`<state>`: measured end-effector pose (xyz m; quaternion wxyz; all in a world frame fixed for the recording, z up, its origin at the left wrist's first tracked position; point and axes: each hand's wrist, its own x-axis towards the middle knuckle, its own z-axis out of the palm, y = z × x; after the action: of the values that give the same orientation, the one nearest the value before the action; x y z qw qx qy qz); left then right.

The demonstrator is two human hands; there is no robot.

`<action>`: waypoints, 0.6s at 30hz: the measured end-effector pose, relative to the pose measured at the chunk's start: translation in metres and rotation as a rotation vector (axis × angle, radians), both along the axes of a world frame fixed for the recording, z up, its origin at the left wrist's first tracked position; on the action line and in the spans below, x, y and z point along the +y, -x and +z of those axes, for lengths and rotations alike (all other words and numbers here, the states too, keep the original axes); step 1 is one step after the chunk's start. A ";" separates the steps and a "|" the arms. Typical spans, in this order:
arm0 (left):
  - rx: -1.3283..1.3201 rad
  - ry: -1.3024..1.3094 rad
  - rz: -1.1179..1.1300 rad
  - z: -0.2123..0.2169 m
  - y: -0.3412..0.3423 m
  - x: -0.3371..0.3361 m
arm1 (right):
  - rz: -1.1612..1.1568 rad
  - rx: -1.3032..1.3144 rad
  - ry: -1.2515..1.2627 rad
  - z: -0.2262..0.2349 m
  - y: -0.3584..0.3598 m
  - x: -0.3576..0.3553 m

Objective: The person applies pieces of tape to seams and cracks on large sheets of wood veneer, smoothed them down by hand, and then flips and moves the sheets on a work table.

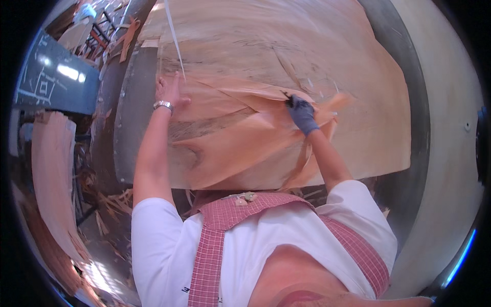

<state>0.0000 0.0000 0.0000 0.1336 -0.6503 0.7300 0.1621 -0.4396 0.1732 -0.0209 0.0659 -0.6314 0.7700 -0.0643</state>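
Wood veneer sheets (353, 117) lie stacked in front of me, pale and grained. On top is a torn, orange-tinted veneer piece (240, 140), creased and partly lifted toward me. My left hand (171, 93), bare with a metal wristwatch (163, 105), presses on its left part with fingers spread. My right hand (300, 112), in a grey glove, is closed at the right end of the lifted veneer. From its fingers sticks a small dark tool (288, 97), its kind unclear. A narrow white strip (175, 41) runs down to beside my left fingers.
A dark glossy panel (61, 77) stands at the far left, with a long curved wood sheet (53, 174) below it. Veneer scraps (130, 38) litter the left side and floor. A pale wall-like surface (445, 102) curves along the right.
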 end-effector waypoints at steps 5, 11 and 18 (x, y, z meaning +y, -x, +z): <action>0.102 -0.023 0.026 -0.013 0.007 0.015 | -0.209 0.153 0.018 0.050 0.097 0.200; 0.144 -0.023 -0.023 -0.018 0.018 0.010 | -0.843 0.291 -0.611 0.116 0.124 0.544; 0.202 0.104 -0.108 -0.034 0.008 0.009 | -1.217 -0.858 -0.602 0.187 0.069 0.505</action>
<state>-0.0077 0.0090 -0.0338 0.0341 -0.5963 0.7813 0.1813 -0.5085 0.6777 0.1662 0.4768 0.0238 0.8710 -0.1157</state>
